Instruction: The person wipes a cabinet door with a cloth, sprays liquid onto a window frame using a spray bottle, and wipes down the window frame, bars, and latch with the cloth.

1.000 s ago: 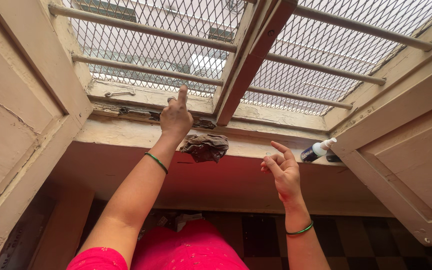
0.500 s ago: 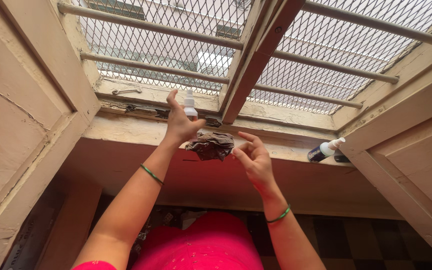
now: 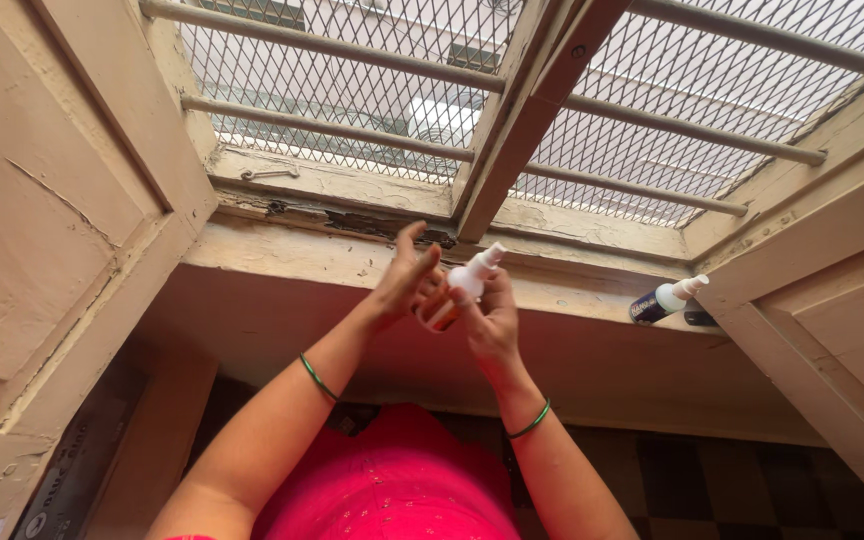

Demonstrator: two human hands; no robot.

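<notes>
A small white spray bottle [image 3: 457, 290] sits between two bare hands, held just in front of the window sill [image 3: 282, 262], near its middle and directly below the window's central wooden post [image 3: 522, 110]. The bottle tilts, its white nozzle pointing up and to the right toward the post, and an orange patch shows low on its body. The right hand [image 3: 492, 320] wraps around the bottle's right side, fingers curled in a grip on it. The left hand [image 3: 404, 285] presses against the bottle's left side with its fingers stretched upward and partly spread, so it is open rather than clenched; whether it truly grips the bottle cannot be told. Each wrist carries a thin green bangle. Farther right along the sill, well apart from the hands, a second spray bottle [image 3: 664, 300] lies on its side, white at the top and dark blue below, with a small dark object just beside it that is too small to make out. Above the sill, metal mesh [image 3: 352, 90] and horizontal bars [image 3: 322, 125] fill the window opening. A small metal hook [image 3: 270, 173] lies on the frame just above the sill's left part. Cream wooden shutters stand open on either side of the sill, and pink clothing shows below it.
</notes>
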